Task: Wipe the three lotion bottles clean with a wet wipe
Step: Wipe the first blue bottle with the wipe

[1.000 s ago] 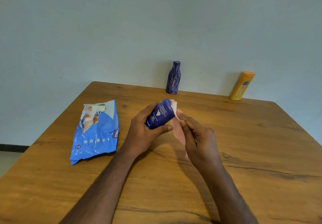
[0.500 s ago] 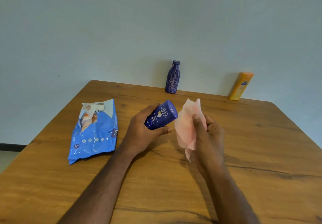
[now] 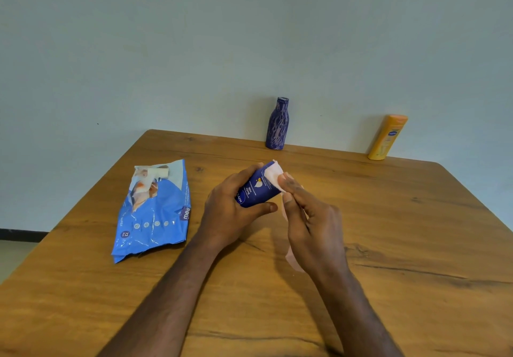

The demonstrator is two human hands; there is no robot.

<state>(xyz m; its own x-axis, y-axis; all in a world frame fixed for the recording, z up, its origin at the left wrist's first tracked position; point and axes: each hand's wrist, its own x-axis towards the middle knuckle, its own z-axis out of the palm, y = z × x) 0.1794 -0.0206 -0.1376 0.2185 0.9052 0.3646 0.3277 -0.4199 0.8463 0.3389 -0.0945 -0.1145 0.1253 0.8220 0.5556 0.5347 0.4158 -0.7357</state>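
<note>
A: Entry one, please: the item I am working on.

B: Dark blue lotion bottle [image 3: 256, 188], lying tilted, held above the worktop [image 3: 388, 231] just right of the wipes pack [image 3: 154, 212]. My left hand [image 3: 230, 209] has its grip wrapped round the lower body, thumb underneath, fingers over the top.

A: Entry two, the wipe.

B: Pale pink wet wipe [image 3: 273, 174], pressed over the far end of the dark blue lotion bottle. My right hand [image 3: 313, 223] has its grip pinching the wipe against that end with fingertips [image 3: 286, 180]; the loose remainder hangs below the palm, mostly hidden.

A: Other bottles?

B: Purple patterned bottle [image 3: 277, 124], upright at the far edge of the worktop, beyond the wipes pack and to its right, close to the wall [image 3: 249, 37]. Yellow-orange bottle [image 3: 387, 137], upright, same far edge, well right of the purple one and farthest from the pack. Neither is touched.

A: And the pack itself?

B: Blue foil wipes pack, lying flat on the worktop left of my left hand, apart from it; a flap near its far end looks lifted. Printed count reads 72.

A: Surface?

B: Wooden worktop, brown grain, both forearms reaching over its near edge.
</note>
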